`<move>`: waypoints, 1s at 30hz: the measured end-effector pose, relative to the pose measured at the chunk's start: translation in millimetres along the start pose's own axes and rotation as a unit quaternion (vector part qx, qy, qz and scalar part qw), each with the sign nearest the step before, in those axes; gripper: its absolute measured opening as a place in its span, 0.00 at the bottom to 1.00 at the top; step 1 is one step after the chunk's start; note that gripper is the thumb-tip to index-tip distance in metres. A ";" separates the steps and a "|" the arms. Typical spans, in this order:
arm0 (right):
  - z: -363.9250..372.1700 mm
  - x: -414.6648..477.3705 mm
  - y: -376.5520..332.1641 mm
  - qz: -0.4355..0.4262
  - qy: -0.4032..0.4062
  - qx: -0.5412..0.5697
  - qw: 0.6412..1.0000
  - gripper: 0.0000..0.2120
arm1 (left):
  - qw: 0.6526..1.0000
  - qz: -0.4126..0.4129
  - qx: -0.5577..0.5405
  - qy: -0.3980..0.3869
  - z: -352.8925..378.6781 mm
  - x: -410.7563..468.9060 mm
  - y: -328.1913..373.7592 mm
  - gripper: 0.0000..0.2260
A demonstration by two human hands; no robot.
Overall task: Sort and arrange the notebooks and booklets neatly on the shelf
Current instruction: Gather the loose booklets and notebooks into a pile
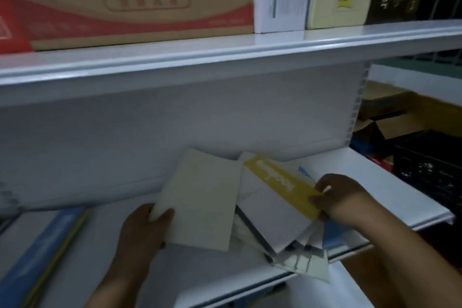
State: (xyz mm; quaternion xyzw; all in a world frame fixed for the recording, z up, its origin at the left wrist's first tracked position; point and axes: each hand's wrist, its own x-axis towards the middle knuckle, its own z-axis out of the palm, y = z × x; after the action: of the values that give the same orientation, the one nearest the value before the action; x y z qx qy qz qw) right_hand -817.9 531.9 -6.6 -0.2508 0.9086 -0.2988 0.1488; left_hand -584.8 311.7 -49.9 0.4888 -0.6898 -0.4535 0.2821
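**Technician A:** Which relation governs the coming move?

**Technician B:** Two booklets overlap at the centre of the lower shelf point(375, 182). The cream booklet point(200, 202) lies on the left. Its long axis runs from the person toward the back panel, slightly tilted. The yellow-banded booklet point(275, 207) lies on the right. Its long axis runs diagonally, from back-left to near-right. The cream cover appears to lie over the other booklet's left edge.

**Technician A:** Which hand serves which item?

**Technician B:** The left hand point(142, 230) is nearer the cream booklet and grips its near-left corner, thumb on the cover and fingers curled beneath. The right hand point(342, 197) is nearer the yellow-banded booklet and pinches the near-right end of the yellow band between thumb and fingers. Each booklet extends from its holding fingers inward and away, toward the back panel.

**Technician A:** Where is the remainder?

**Technician B:** A fanned pile of notebooks point(300, 257) lies beneath both booklets, with corners overhanging the shelf's front edge. A flat blue item point(47, 245) lies at the shelf's left end, well apart.

**Technician A:** What is the assessment?

**Technician B:** Sorting appears to be at an early stage. Drawing the hands apart would probably clear the overlap. The overhanging pile may slip forward if it is disturbed.
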 end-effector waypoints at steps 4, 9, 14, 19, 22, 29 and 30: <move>6.2 -27.3 -44.9 -0.045 -0.026 0.270 0.961 0.03 | 0.985 -0.090 -0.073 0.129 -57.4 -6.6 -38.6 0.08; 95.6 -47.4 -103.1 -0.062 -0.095 0.387 0.915 0.10 | 0.980 -0.159 0.023 0.121 -99.1 -1.2 -77.4 0.20; 187.2 -61.4 -124.2 -0.008 -0.161 0.409 0.898 0.14 | 0.981 -0.109 0.110 0.118 -111.2 -9.6 -79.5 0.24; 202.4 -47.4 -114.8 0.082 -0.131 0.406 0.901 0.21 | 0.978 0.070 0.148 0.132 -105.1 -29.0 -73.9 0.19; 194.7 -46.0 -109.7 0.092 -0.123 0.396 0.905 0.19 | 0.977 0.130 0.168 -0.024 -80.4 -31.0 -64.6 0.18; 194.2 -43.4 -90.8 0.021 -0.008 0.182 0.983 0.15 | 0.936 0.198 0.224 -0.186 -37.7 -19.1 -66.7 0.36; 192.3 -42.2 -89.9 0.018 0.002 0.196 0.980 0.14 | 0.927 0.222 0.240 -0.183 -32.4 -17.2 -67.9 0.35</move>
State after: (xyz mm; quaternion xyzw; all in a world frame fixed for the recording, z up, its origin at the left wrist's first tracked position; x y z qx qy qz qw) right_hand -669.1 402.4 -95.4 -0.1998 0.8370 -0.4693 0.1984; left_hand -523.1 308.8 -96.2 0.2850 -0.9083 -0.2821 0.1190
